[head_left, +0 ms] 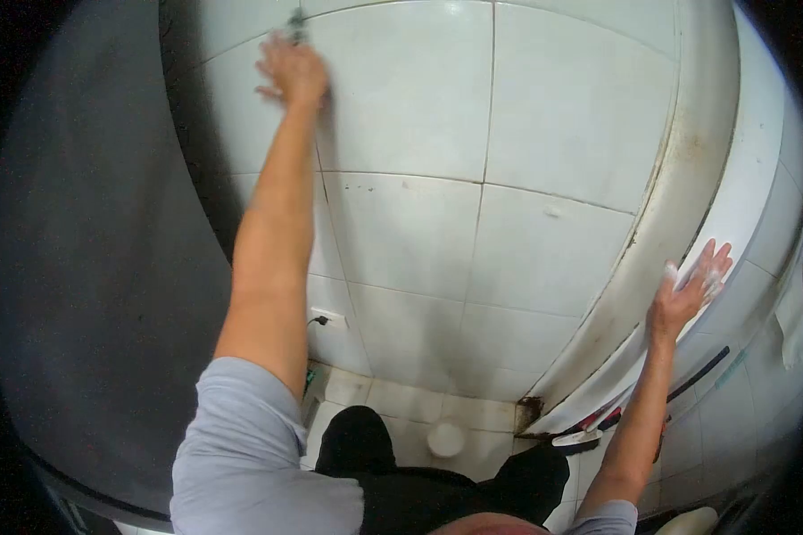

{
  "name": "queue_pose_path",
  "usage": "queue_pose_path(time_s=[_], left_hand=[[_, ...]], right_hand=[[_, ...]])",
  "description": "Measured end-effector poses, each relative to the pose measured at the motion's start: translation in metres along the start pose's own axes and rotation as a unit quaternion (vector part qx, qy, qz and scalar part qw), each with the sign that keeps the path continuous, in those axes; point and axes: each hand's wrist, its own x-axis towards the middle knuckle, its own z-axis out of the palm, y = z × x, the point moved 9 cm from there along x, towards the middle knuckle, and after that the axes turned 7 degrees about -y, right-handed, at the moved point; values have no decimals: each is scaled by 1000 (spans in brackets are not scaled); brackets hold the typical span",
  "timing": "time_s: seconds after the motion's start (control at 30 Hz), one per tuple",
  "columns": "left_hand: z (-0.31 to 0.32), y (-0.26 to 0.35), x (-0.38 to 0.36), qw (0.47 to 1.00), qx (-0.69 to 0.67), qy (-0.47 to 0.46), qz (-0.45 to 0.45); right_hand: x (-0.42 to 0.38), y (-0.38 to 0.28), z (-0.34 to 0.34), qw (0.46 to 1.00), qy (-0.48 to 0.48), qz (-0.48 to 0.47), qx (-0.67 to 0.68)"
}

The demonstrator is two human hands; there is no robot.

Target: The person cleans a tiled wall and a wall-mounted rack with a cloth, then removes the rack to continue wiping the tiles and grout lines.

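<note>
My left hand reaches up against the white tiled wall, its fingers spread and slightly blurred. Just beyond its fingertips, over a tile joint, is a small blurred dark-green patch; whether the fingers touch it I cannot tell. My right hand lies with fingers stretched out on a long white panel at the right. White residue coats its thumb and fingers.
A large dark grey surface fills the left side. A stained cream post runs beside the white panel. Low on the wall is an outlet with a black plug. A round white object sits on the tiled floor between my legs.
</note>
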Motion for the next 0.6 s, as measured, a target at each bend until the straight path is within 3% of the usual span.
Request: queue_pose_path(time_s=[0.03, 0.13, 0.17, 0.23, 0.4, 0.43, 0.5, 0.53, 0.6], left_hand=[[-7, -17, 8, 999, 11, -7, -49], [35, 33, -39, 998, -5, 28, 48], [56, 65, -85, 988, -24, 59, 142], [82, 127, -200, 952, -5, -60, 300], [69, 20, -242, 974, -32, -80, 209], [58, -28, -217, 989, -17, -21, 146], [47, -127, -171, 997, -71, 2, -40], [16, -127, -164, 985, -42, -20, -163], [29, -105, -184, 996, -26, 2, -86]], right_hand=[[0, -2, 0, 1000, 2, -1, -2], [-2, -2, 0, 1000, -4, 2, -8], [-2, -3, 1, 1000, -5, 3, -8], [-2, -1, 0, 1000, -11, -1, -5], [1, -3, 2, 1000, -17, -13, 3], [0, -2, 4, 1000, -15, -15, -4], [0, -4, 3, 1000, -9, -10, -11], [0, -11, 1, 1000, -13, -6, -11], [0, -14, 2, 1000, -13, 1, -7]])
